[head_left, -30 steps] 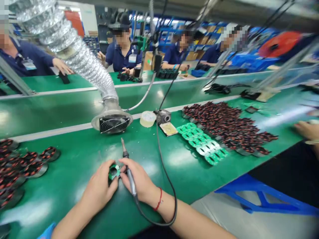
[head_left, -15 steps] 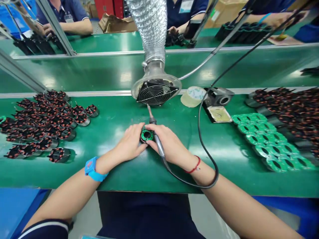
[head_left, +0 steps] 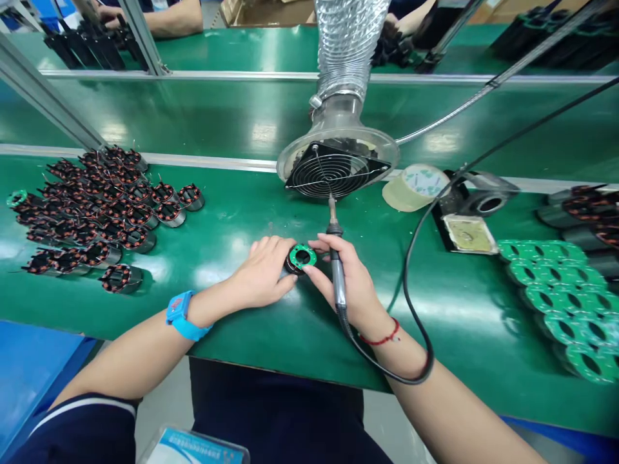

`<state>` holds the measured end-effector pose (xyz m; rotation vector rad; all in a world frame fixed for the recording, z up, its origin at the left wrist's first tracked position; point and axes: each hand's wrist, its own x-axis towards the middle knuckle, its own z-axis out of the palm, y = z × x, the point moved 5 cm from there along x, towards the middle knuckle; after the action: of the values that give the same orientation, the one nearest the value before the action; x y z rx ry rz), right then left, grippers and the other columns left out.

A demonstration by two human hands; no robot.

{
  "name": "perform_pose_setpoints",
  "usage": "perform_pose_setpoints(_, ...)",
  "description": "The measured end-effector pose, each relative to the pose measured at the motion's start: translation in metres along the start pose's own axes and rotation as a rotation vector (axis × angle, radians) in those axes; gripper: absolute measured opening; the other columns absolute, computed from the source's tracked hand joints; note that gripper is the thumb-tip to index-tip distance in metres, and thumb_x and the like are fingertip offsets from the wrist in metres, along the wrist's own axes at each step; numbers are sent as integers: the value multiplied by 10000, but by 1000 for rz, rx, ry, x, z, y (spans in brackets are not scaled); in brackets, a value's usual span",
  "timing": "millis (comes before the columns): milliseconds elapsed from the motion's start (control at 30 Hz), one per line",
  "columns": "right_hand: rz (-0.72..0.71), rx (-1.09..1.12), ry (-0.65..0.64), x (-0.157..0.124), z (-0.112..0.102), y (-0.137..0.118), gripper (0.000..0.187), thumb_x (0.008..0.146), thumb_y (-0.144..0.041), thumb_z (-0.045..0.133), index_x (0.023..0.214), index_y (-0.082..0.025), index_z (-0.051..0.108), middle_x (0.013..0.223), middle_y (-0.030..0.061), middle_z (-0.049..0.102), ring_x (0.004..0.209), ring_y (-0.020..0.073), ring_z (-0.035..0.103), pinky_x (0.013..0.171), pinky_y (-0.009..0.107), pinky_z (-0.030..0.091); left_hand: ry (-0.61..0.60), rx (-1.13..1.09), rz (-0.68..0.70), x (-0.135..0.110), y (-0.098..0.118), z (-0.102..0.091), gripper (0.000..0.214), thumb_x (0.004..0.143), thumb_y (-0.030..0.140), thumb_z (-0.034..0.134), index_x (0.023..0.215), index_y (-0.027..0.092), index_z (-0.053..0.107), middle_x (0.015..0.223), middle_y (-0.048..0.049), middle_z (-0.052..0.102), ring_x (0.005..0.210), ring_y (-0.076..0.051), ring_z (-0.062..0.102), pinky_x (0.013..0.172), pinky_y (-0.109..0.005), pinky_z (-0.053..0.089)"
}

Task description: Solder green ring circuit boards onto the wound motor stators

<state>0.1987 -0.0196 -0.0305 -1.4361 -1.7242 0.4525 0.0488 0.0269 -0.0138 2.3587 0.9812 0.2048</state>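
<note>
My left hand (head_left: 261,272) curls its fingers around the left side of a motor stator (head_left: 291,265) standing on the bench. A green ring-shaped circuit board (head_left: 296,251) lies on top of the stator, its dark centre hole facing up. In my right hand (head_left: 356,283) is a soldering iron (head_left: 338,274), its tip pointing away from me towards the fan grille. The thumb and fingertips of that hand are at the right edge of the green board; whether they touch it I cannot tell.
Many wound stators (head_left: 97,200) stand at the left. Stacked green ring boards (head_left: 551,290) and more stators (head_left: 587,209) lie at the right. A fume extractor (head_left: 338,161), tape roll (head_left: 411,187) and iron stand (head_left: 483,193) with sponge (head_left: 469,233) are behind. The iron's cable (head_left: 409,277) loops over my right forearm.
The camera view has shifted, so the bench things sit differently in the picture. My right fingers have drawn back a little from the stator, and more of the green board shows.
</note>
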Motion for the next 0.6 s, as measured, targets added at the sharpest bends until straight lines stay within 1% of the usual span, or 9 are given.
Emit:
perform_pose_setpoints(67,-23,18,-7,1,-1,-3,487,881,-356,627,1310,-241,427,1190,110,634,1088,233,629,934,445,531,9,9,-14,0,-2,-4,452,839,250,524,1261,119,427,1211,-141,523,1103,-288,457,967,-473,394)
perform_pose_setpoints(133,-44,34,-21,1,-2,-6,478,887,-331,619,1314,-237,426,1206,116,628,1123,237,619,939,444,534,11,7,-32,0,-6,-7,400,843,248,524,1213,113,453,1187,-142,529,1091,-288,459,961,-471,394)
perform_pose_setpoints(233,-49,37,-34,1,-2,-8,476,892,-322,611,1322,-235,424,1214,117,626,1136,243,614,935,453,541,9,-33,-58,2,-9,-9,277,872,298,518,1100,145,484,1118,-114,540,1045,-268,472,936,-454,406)
perform_pose_setpoints(333,-49,35,-40,0,-2,-7,480,891,-313,614,1325,-235,423,1219,117,624,1139,245,611,932,452,543,17,-43,-70,3,-8,-8,228,902,341,487,1046,165,483,1076,-94,542,1021,-255,475,913,-441,412)
perform_pose_setpoints(400,-55,35,-43,-1,-2,-8,484,890,-303,617,1327,-234,423,1224,117,624,1140,243,609,934,446,541,6,18,-74,3,-6,-5,215,894,298,480,1058,158,486,1086,-100,544,1018,-260,473,896,-439,410)
perform_pose_setpoints(500,-55,30,-50,-1,-2,-8,496,886,-290,621,1335,-225,418,1237,124,616,1142,244,606,948,443,530,-6,172,-55,3,-5,-5,229,845,202,484,1063,140,514,1103,-118,551,1017,-276,470,872,-437,399)
perform_pose_setpoints(600,-77,7,-61,0,-2,-9,484,889,-282,613,1330,-227,421,1230,118,621,1142,252,604,942,442,529,18,291,-2,3,-6,-10,145,867,174,443,942,151,565,995,-106,587,970,-272,489,862,-440,380)
